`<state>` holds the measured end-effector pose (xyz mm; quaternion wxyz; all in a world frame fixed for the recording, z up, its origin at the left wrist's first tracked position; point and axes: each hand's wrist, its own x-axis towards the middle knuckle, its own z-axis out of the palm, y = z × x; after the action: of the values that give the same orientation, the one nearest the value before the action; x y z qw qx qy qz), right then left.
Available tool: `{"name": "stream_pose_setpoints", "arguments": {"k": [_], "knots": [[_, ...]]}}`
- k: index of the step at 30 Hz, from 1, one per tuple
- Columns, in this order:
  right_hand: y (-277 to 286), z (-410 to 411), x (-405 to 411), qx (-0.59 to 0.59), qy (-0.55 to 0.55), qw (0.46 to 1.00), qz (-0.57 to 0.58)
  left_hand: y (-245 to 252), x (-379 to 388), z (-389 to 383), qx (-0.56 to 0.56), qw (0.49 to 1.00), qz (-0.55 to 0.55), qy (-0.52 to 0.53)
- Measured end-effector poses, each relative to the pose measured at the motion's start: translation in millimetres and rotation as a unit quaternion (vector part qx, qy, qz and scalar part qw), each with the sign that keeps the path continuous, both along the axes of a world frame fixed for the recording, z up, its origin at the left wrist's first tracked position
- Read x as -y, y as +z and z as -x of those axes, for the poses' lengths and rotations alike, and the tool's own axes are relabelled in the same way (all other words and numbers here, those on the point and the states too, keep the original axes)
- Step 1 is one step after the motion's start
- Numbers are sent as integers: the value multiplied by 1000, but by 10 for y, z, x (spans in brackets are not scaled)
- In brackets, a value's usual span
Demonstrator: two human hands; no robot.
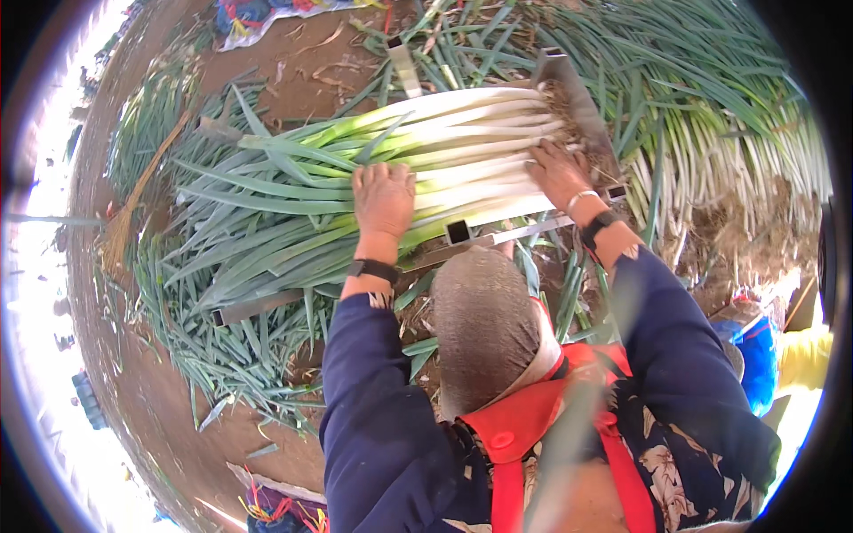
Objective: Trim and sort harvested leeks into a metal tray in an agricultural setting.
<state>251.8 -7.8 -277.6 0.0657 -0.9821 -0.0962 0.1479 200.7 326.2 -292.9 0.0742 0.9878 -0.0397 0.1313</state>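
A thick bundle of long green onions [466, 133] lies across a metal frame [256, 308], white stalks and roots to the right, green leaves to the left. My left hand [384, 200] rests palm down on the bundle where green turns to white, fingers together. On the white stalks near the roots lies my right hand [560, 174], its fingers spread. Whether either hand grips any stalks cannot be told. The roots face an upright metal plate [586, 110] at the frame's right end.
Piled green onions [706, 133] lie on the right. Cut leaves [226, 360] cover soil at the lower left, near a straw broom [126, 220]. Metal posts [403, 66] rise from the frame. A knee in brown cloth [483, 326] is close below it. Blue and yellow bags [756, 360] are at the right.
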Motion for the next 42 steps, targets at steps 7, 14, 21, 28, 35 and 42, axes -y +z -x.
{"name": "stream_pose_setpoints", "arguments": {"k": [7,14,21,28,35,42], "knots": [[-159,-157,-134,3,13,999,33,162,-187,-214,-64,998,-1,-14],[-250,-149,-58,10,62,994,85,662,-675,-115,-168,981,-102,-9],[-616,-275,193,39,-15,995,-91,910,-1700,41,-150,956,-116,225],[-743,-266,192,60,-30,986,-153,-164,-1941,237,62,883,96,456],[-313,-164,-118,51,-6,998,-43,171,-2180,551,333,844,199,371],[-304,-164,20,69,-21,997,-4,451,-817,754,86,951,105,276]]}}
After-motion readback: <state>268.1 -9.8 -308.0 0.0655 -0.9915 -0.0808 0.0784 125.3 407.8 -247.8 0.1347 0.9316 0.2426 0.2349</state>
